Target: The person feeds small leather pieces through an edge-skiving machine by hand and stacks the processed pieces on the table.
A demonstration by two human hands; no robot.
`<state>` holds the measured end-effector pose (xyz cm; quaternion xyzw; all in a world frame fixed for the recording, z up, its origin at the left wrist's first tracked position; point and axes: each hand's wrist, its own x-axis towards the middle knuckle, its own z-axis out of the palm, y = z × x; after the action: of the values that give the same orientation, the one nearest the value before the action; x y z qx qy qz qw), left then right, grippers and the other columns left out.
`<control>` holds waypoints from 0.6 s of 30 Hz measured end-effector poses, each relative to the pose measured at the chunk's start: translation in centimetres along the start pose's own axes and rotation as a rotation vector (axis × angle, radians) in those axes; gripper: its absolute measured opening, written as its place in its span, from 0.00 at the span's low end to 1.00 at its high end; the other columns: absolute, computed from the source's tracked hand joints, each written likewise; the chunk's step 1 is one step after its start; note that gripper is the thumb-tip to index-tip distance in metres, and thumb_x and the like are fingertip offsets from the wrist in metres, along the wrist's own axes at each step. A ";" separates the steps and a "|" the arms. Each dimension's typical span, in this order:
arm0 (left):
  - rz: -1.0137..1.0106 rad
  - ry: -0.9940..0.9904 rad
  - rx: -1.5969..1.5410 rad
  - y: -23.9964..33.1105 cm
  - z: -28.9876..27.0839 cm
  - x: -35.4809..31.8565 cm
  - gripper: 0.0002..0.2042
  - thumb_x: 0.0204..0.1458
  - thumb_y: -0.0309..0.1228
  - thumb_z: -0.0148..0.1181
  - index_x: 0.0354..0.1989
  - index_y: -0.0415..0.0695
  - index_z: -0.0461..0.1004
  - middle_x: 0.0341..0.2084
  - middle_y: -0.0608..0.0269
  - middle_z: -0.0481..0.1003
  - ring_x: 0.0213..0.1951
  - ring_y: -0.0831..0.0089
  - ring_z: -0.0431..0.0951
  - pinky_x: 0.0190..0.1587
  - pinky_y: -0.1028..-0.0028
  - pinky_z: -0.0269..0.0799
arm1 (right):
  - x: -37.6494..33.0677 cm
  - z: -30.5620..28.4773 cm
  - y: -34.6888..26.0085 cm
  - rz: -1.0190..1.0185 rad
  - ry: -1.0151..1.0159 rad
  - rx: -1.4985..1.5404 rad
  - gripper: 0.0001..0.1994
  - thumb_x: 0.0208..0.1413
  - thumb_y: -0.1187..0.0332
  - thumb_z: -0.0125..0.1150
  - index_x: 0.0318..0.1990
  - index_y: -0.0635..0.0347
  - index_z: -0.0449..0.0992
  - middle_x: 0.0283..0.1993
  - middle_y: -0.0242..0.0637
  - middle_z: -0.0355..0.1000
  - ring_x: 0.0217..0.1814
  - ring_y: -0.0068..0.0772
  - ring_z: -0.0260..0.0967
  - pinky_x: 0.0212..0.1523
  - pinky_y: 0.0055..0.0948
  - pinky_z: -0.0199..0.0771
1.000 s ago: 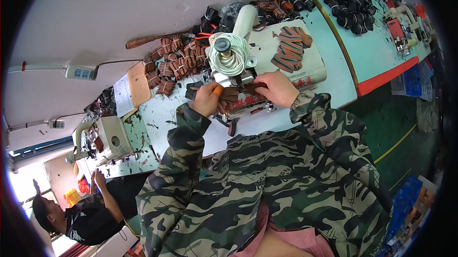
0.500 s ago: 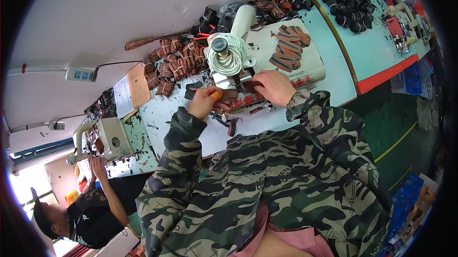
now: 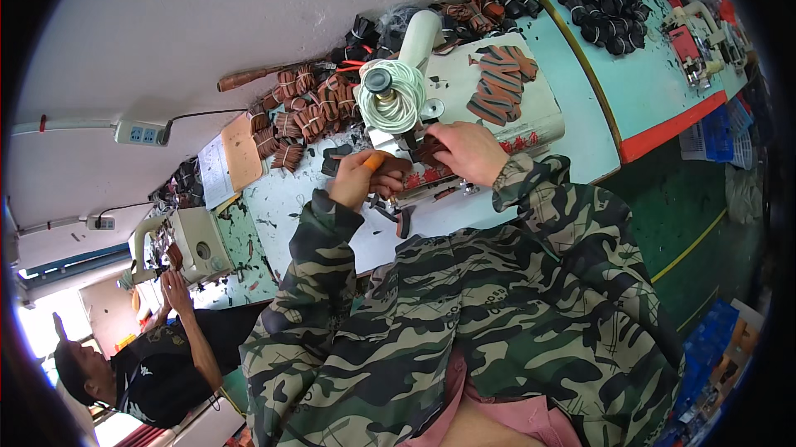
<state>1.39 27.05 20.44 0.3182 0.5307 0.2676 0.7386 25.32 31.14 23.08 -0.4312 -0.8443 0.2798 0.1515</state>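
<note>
My left hand (image 3: 358, 180) grips a small orange-handled tool (image 3: 374, 161) beside a brown leather piece (image 3: 398, 168) under the head of a white sewing machine (image 3: 412, 82). My right hand (image 3: 467, 151) presses flat on a dark brown piece at the machine's bed. Both camouflage sleeves reach in from below. The needle area is hidden by my fingers.
A stack of brown and black strap pieces (image 3: 496, 86) lies on the machine's white bed. Bundles of brown pieces (image 3: 300, 114) sit at the back left, black bundles (image 3: 604, 14) at the back right. Another person (image 3: 157, 347) works at a second sewing machine (image 3: 195, 241) to the left.
My left hand has shifted slightly toward the machine with the orange tool. My right hand stays on the piece. The other person's hand has moved near their machine.
</note>
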 end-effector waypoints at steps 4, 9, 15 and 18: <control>0.162 0.183 0.016 -0.4 1.6 -0.2 0.10 0.60 0.27 0.44 0.43 0.33 0.67 0.30 0.51 0.76 0.28 0.68 0.80 0.24 0.80 0.74 | -1.0 -1.7 1.6 0.088 -0.050 0.116 0.20 0.44 0.68 0.62 0.46 0.62 0.69 0.31 0.43 0.73 0.35 0.48 0.71 0.37 0.43 0.69; 0.259 0.317 0.041 -0.2 3.9 0.6 0.08 0.59 0.26 0.45 0.40 0.33 0.66 0.29 0.53 0.76 0.26 0.68 0.80 0.22 0.80 0.73 | -1.4 -3.8 2.0 0.165 -0.137 0.217 0.15 0.44 0.70 0.62 0.42 0.62 0.72 0.33 0.44 0.73 0.36 0.46 0.71 0.37 0.37 0.69; 0.137 0.174 0.239 0.4 4.8 1.7 0.08 0.57 0.27 0.48 0.41 0.34 0.66 0.23 0.54 0.75 0.21 0.70 0.78 0.18 0.77 0.72 | -0.5 -1.6 0.8 0.007 -0.060 -0.019 0.13 0.45 0.71 0.60 0.40 0.61 0.72 0.36 0.43 0.72 0.42 0.47 0.68 0.41 0.38 0.69; 0.339 0.225 0.684 -4.0 5.3 -1.2 0.10 0.54 0.31 0.54 0.38 0.36 0.70 0.21 0.57 0.76 0.17 0.68 0.77 0.17 0.75 0.71 | -0.8 -3.3 1.4 0.258 -0.101 0.170 0.13 0.45 0.70 0.60 0.41 0.60 0.72 0.36 0.44 0.72 0.43 0.48 0.68 0.41 0.38 0.69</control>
<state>6.30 22.61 19.41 0.5978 0.6065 0.2267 0.4725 28.34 32.28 24.83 -0.5069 -0.7617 0.3889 0.1075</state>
